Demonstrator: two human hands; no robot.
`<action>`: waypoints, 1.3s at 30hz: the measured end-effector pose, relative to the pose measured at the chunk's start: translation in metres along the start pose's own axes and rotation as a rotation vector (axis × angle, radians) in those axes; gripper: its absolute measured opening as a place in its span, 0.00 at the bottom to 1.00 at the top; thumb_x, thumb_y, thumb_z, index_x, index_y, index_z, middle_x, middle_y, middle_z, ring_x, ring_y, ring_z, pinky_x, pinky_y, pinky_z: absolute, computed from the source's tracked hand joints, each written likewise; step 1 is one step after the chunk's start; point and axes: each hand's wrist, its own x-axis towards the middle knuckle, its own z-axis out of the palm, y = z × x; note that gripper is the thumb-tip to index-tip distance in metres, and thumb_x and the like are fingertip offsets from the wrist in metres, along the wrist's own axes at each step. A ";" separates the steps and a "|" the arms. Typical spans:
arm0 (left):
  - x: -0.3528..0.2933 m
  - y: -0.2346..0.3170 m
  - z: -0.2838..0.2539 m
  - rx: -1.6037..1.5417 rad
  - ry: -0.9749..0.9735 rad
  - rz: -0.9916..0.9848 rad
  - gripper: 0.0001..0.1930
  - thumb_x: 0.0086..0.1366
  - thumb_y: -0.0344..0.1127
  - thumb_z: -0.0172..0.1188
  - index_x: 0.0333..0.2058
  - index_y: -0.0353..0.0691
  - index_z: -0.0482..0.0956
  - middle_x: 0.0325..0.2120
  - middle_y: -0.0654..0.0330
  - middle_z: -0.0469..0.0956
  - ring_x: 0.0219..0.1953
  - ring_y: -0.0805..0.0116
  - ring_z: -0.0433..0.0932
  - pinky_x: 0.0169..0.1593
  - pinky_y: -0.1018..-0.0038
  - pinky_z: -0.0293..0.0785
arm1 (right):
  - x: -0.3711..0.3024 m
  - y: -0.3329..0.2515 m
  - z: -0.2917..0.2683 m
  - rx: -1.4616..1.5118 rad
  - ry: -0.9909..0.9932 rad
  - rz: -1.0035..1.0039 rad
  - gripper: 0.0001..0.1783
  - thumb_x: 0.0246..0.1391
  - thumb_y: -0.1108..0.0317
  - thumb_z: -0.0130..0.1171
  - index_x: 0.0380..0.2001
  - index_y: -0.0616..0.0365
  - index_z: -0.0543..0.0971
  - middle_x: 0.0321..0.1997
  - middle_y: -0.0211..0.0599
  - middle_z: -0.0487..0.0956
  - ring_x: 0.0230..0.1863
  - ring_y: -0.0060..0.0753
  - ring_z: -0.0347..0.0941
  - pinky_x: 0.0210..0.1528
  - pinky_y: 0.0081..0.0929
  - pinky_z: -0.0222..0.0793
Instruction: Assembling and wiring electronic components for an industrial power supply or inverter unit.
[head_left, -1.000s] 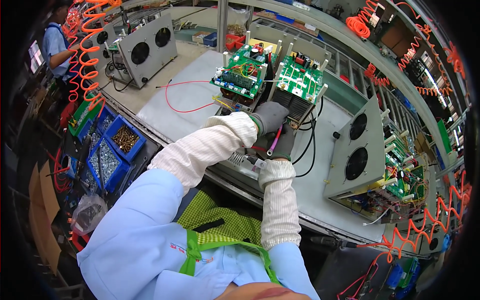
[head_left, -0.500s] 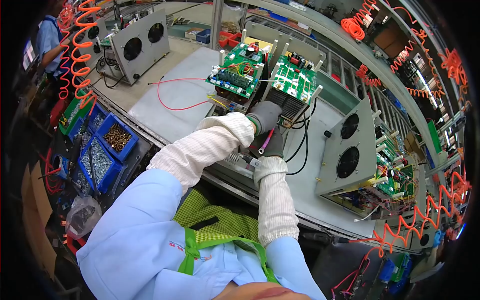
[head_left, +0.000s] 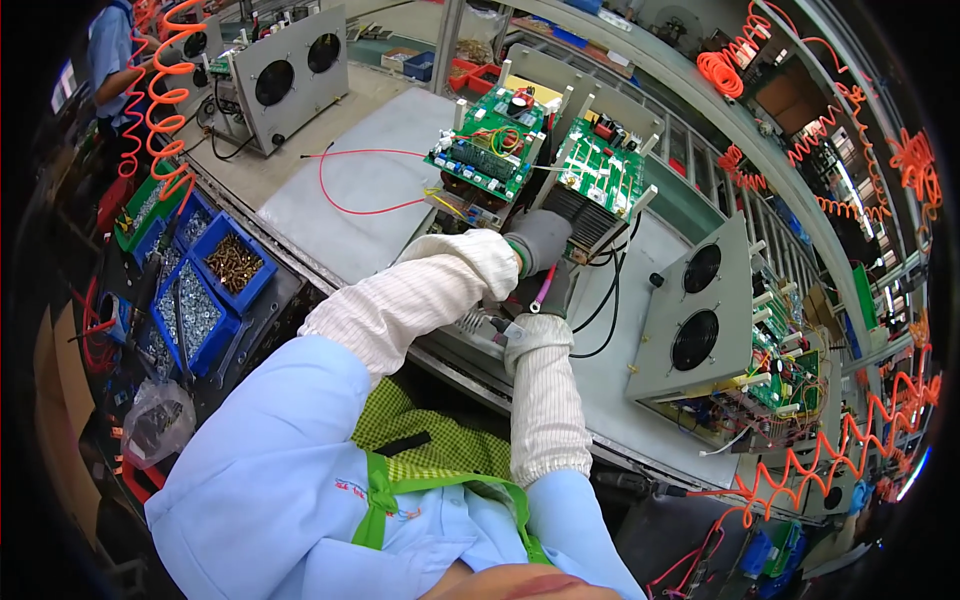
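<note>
My left hand [head_left: 542,237], in a grey glove, is curled at the near side of an open electrical unit. Its fingertips are hidden, and what they grip does not show. Just below it, partly covered by it, is my gloved right hand [head_left: 558,292]; its fingers are out of sight. A short pink-sleeved cable [head_left: 543,288] with a metal end sticks out beside the right hand. The unit carries two green circuit boards [head_left: 603,172], white posts and a dark finned heat sink [head_left: 578,213]. Black cables [head_left: 613,295] curve down to its right.
A grey housing with two fans [head_left: 695,345] stands to the right; another fan housing [head_left: 295,85] is at the back left. Blue bins [head_left: 265,280] of screws and small metal parts sit at left. Orange coiled hoses [head_left: 165,95] hang around. Another person [head_left: 110,60] stands far left.
The whole view has shifted slightly, the unit appearing a little further right and lower. Both hands keep nearly the same place against the unit.
</note>
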 end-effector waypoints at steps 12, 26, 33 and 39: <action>0.000 0.002 0.002 0.035 -0.030 0.005 0.06 0.51 0.32 0.57 0.29 0.41 0.79 0.29 0.51 0.78 0.35 0.50 0.78 0.40 0.59 0.75 | 0.035 -0.064 -0.016 -0.386 -0.293 0.052 0.20 0.40 0.64 0.63 0.41 0.55 0.76 0.38 0.41 0.80 0.42 0.43 0.76 0.44 0.33 0.72; -0.005 0.002 -0.004 -0.053 -0.055 -0.014 0.07 0.50 0.31 0.58 0.30 0.40 0.78 0.30 0.50 0.78 0.36 0.48 0.77 0.40 0.57 0.74 | 0.001 -0.079 -0.046 -0.679 -1.007 0.476 0.18 0.33 0.62 0.65 0.34 0.48 0.82 0.38 0.37 0.81 0.44 0.41 0.76 0.46 0.31 0.72; -0.005 0.007 -0.003 -0.008 -0.037 0.013 0.08 0.49 0.32 0.59 0.30 0.39 0.79 0.29 0.50 0.78 0.35 0.50 0.78 0.40 0.59 0.75 | 0.032 -0.101 -0.042 -0.710 -0.943 0.430 0.18 0.34 0.61 0.64 0.36 0.48 0.81 0.39 0.37 0.80 0.45 0.41 0.76 0.46 0.32 0.72; -0.007 -0.003 0.002 0.020 0.014 0.053 0.07 0.49 0.33 0.60 0.27 0.38 0.81 0.28 0.49 0.79 0.34 0.51 0.80 0.38 0.61 0.77 | -0.015 -0.075 -0.048 -0.749 -0.888 0.362 0.18 0.36 0.61 0.63 0.37 0.48 0.81 0.39 0.37 0.80 0.45 0.40 0.76 0.46 0.32 0.72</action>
